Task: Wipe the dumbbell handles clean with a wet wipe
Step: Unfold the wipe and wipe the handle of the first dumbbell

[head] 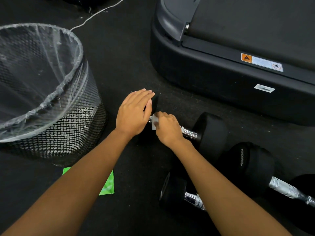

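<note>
At the far left stands a round waste bin of black wire mesh, lined with a thin, crinkled clear plastic liner folded over its rim. A thin pale cable snakes across the dark, speckled rubber floor behind it. Just in front of the bin lies a flat, glossy green packet, partly hidden under the left forearm.

The left hand lies flat with its fingers straight and together, pressing down on the black left head of a dumbbell that lies on the floor in the middle of the view. Just beside it, the right hand has its fingers curled over the chrome handle, clasping a small white wet wipe against the bar at its left end. The bare stretch of handle to the right is bright and knurled, and runs into a matte black, faceted rubber head.

Nearer the person, a second dumbbell lies partly under the right forearm, its shiny handle showing. To its right is a third dumbbell with pale lettering on its head and a long ribbed chrome bar.

Behind them sits a treadmill, smooth black plastic with rounded corners, bearing an orange-and-white warning sticker.
</note>
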Available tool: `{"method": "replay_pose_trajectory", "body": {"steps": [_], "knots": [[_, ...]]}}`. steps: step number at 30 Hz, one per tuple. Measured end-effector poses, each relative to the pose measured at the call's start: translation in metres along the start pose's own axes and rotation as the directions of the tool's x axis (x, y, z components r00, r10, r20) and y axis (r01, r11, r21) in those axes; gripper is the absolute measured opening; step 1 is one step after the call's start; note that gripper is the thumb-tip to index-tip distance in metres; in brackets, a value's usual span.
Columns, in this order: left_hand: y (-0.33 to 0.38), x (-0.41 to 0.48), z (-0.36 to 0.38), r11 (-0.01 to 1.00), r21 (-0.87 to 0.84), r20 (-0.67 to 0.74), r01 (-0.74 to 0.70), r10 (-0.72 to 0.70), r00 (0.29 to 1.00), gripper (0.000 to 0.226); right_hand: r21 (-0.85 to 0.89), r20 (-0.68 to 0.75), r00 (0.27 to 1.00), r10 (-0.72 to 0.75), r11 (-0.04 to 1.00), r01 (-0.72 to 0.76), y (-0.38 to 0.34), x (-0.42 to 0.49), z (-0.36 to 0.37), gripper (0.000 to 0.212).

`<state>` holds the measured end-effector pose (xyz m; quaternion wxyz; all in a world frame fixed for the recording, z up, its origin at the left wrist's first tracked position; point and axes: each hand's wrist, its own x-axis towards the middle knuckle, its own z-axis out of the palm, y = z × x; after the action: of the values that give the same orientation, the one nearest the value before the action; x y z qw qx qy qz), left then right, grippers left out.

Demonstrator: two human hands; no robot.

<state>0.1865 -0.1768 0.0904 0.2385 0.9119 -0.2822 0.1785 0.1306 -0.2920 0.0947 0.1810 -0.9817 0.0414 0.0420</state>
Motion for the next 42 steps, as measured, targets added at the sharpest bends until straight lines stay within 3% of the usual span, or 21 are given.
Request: {"method": "replay_pose_trajectory", "body": {"steps": [5,10,17,21,24,28,32,36,42], "knots": [[0.0,0.0,-0.001,1.0,0.005,0.006,0.001,-0.001,1.0,0.042,-0.027,-0.048,0.999,0.026,0.999,-0.027,0.019,-0.016,-0.007,0.04],[0.0,0.0,0.0,1.0,0.004,0.011,0.004,-0.004,1.0,0.042,0.048,-0.06,0.99,0.126,0.991,-0.123,0.025,-0.019,-0.007,0.033],[0.0,0.0,0.0,1.0,0.001,-0.009,-0.005,0.005,1.0,0.041,0.003,0.124,0.986,0.115,0.993,-0.116,0.007,0.007,-0.005,0.028],[0.0,0.0,0.001,1.0,0.001,-0.011,-0.001,0.001,1.0,0.041,0.028,0.07,0.997,0.024,0.999,-0.026,0.002,0.006,-0.001,0.024],[0.0,0.0,0.0,1.0,-0.011,-0.009,0.0,0.0,1.0,0.042,0.03,0.03,1.0,0.007,1.0,-0.007,0.014,-0.005,-0.004,0.033],[0.0,0.0,0.0,1.0,-0.021,-0.011,-0.005,0.005,1.0,0.042,0.021,0.076,0.992,0.097,0.995,-0.099,0.027,-0.011,-0.012,0.033],[0.0,0.0,0.001,1.0,-0.014,-0.01,-0.002,0.002,1.0,0.041,-0.018,0.147,0.985,0.087,0.996,-0.086,0.015,0.0,-0.011,0.029],[0.001,0.001,0.001,1.0,0.0,0.004,0.003,-0.003,1.0,0.042,0.088,0.061,0.996,0.069,0.993,-0.074,0.0,0.008,0.001,0.023],[0.0,0.0,-0.001,1.0,-0.001,0.015,0.003,-0.003,1.0,0.043,0.019,-0.076,0.997,-0.008,1.0,0.009,0.017,-0.013,0.0,0.04]]}}
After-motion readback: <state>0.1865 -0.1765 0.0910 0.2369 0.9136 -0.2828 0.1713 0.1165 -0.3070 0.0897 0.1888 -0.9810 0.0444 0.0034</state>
